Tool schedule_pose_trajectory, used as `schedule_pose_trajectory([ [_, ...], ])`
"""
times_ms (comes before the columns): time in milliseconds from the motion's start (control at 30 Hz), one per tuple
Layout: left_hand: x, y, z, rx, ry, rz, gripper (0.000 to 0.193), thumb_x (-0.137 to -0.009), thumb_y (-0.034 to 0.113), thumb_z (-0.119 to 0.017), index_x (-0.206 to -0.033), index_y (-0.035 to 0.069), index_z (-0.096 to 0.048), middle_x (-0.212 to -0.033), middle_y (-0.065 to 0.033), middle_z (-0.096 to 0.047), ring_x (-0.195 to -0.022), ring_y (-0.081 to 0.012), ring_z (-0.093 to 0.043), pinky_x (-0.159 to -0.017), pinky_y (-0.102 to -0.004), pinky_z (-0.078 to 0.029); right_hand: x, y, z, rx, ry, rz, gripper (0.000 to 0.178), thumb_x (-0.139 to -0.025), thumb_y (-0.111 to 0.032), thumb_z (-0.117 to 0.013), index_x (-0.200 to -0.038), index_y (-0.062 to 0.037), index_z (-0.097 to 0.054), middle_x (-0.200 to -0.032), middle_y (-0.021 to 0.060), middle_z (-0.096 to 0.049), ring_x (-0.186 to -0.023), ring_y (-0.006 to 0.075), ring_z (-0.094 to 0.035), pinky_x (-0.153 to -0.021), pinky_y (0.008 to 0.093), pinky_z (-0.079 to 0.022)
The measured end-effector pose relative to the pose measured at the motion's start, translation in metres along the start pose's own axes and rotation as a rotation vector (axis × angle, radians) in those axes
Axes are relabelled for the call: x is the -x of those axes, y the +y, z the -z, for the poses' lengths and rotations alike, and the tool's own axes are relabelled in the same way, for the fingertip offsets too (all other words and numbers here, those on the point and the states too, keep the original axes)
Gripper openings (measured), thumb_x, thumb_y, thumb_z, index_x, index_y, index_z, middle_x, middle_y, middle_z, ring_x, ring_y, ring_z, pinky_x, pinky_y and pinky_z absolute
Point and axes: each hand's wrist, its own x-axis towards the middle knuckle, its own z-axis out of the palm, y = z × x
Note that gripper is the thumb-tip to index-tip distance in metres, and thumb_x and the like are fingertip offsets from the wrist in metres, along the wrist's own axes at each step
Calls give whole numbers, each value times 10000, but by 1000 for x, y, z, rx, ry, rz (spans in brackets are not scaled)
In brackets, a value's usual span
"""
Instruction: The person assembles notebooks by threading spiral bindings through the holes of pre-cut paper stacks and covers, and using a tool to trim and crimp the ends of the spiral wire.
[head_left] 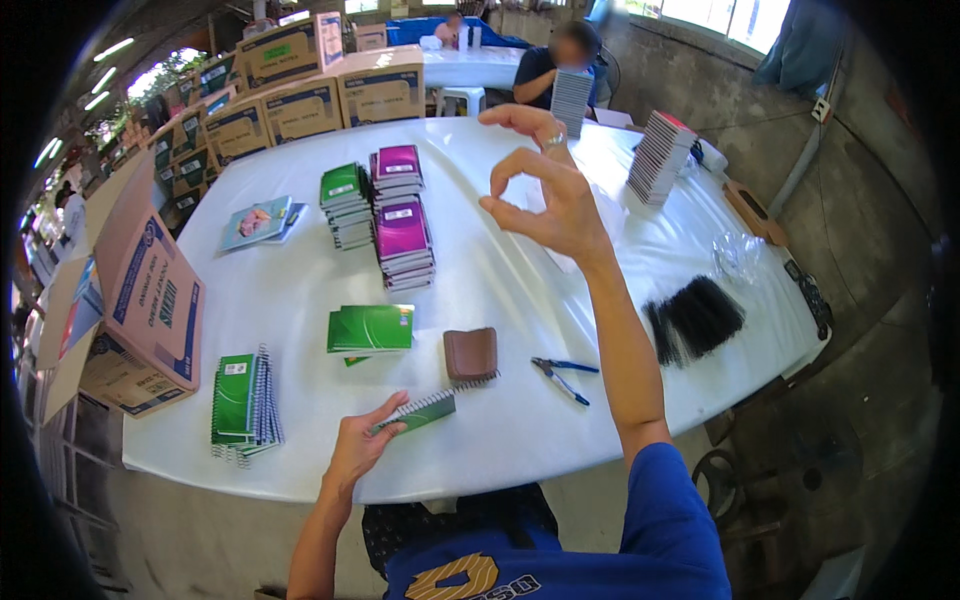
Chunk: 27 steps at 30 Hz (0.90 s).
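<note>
Head cam, L hand (pixel 362 440): pinched on one end of a green notebook (pixel 428 413) near the table's (pixel 300 450) front edge; one-end grip = pages could skew imo.
Notebook: tilted, coil edge up; if it twists, holes prob go out of line & the wire jams.
Wire coil (pixel 480 383): pokes past the R end, right by the brown block (pixel 470 353); might snag or bend if the hand swings.
Bound stack (pixel 236 395): off L, coils showing, messy, so wires cld hook each other.
Pliers (pixel 543 366): lying spread, R of the block; a forearm cld knock 'em.
Loose booklets (pixel 372 328): not squared up, easy to shove askew.
R hand (pixel 568 205): up in the air, thumb + index curled in a loop, nothing visible in it; too far off to steady the notebook rn.
Purple stack (pixel 402 228): uneven pile, a bump cld slide it.
</note>
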Motion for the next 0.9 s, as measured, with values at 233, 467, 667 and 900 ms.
schedule_pose_trajectory([
  [233, 4, -2, 1, -1, 24, -39, 489, -872, 103, -706, -1343, 125, -578, -1246, -91, -666, -1153, -186, -637, -982, -280, -466, -46, 19, -9, 27, -4, 54, 169, -721, -128, -775, -765, -106, -613, -1337, 85, -534, -1285, 261, -440, -1108, 461, -283],
  [467, 1, 12, 5, -77, -17, 3, 523, -843, 32, -706, -1345, 105, -576, -1251, -78, -668, -1171, -156, -615, -1014, -278, -449, -49, 16, -3, 27, -1, 89, 170, -702, -109, -774, -766, -118, -617, -1303, 19, -560, -1227, 220, -432, -1046, 425, -308],
  [667, 7, 11, 11, -90, -164, -43, 448, -859, 96, -709, -1293, 175, -626, -1211, -85, -674, -1109, -237, -662, -906, -306, -531, 5, 6, -26, -137, -150, -177, 200, -722, -126, -771, -801, -98, -590, -1208, 64, -571, -1169, 266, -508, -1009, 409, -383],
  [900, -1, 6, 15, -36, -355, -149, 503, -800, 35, -728, -1279, 155, -634, -1240, -105, -652, -1171, -260, -621, -978, -339, -505, 187, 0, -76, 60, -1092, -434, 453, -709, -276, -839, -1008, -108, -542, -1452, 190, -402, -1335, 385, -388, -1103, 465, -317],
])
